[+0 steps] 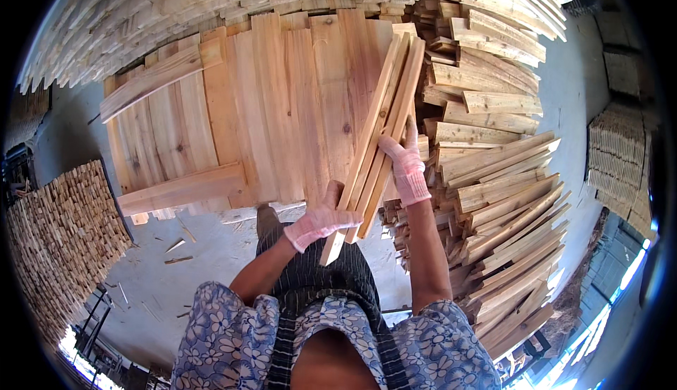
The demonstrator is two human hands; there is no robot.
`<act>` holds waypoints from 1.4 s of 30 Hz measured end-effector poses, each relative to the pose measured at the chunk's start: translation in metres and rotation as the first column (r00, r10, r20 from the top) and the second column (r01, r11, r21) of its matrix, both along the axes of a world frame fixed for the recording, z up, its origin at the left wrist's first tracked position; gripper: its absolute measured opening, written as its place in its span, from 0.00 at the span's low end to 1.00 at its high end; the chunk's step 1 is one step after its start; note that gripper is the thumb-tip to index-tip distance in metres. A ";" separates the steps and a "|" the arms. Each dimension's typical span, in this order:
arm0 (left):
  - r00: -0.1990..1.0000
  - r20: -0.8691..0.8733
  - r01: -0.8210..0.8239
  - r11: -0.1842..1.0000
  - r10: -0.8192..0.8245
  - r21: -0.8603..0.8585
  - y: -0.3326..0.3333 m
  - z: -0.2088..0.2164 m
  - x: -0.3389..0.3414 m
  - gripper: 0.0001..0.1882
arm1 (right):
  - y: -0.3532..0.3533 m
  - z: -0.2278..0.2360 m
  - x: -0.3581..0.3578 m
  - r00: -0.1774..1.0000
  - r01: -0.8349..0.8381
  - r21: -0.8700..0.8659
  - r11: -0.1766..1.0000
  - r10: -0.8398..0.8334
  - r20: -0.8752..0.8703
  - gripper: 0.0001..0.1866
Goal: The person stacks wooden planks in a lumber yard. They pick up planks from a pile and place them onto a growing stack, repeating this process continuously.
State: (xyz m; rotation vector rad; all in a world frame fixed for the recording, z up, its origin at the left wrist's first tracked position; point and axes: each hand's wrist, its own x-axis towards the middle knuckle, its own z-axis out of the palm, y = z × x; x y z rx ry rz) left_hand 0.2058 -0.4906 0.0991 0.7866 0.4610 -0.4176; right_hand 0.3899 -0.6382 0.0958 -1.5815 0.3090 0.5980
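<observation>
Under the slats (370, 150), I lose sight of most fingers of my left hand (321, 223); those of my right hand (407, 168) are partly hidden. Past the near edge of the wide boards (275, 108), grey floor (218, 249) gives me room at left, while stacked planks (493, 125) crowd the right. Both hands grasp the slats, slanting between them, left at the near end.
</observation>
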 end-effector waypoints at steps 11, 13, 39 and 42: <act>0.921 -0.161 -0.037 0.490 0.355 0.871 0.185 0.046 -0.163 0.57 | -0.044 -0.071 0.117 0.904 -0.272 -0.829 0.489 0.425 -0.047 0.48; 0.868 -0.212 0.072 0.307 0.449 0.949 0.224 0.014 -0.184 0.56 | -0.039 -0.078 0.127 0.953 -0.239 -0.799 0.552 0.292 -0.083 0.46; 0.594 -0.338 0.353 -0.141 -0.730 0.925 -0.369 -0.033 0.292 0.41 | -0.149 -0.056 -0.207 0.909 0.361 -0.548 0.754 -0.416 0.026 0.23; 0.491 -0.388 0.504 -0.110 -0.780 0.857 -0.374 -0.034 0.303 0.40 | -0.184 -0.101 -0.268 0.785 0.533 -0.488 0.691 -0.619 -0.019 0.26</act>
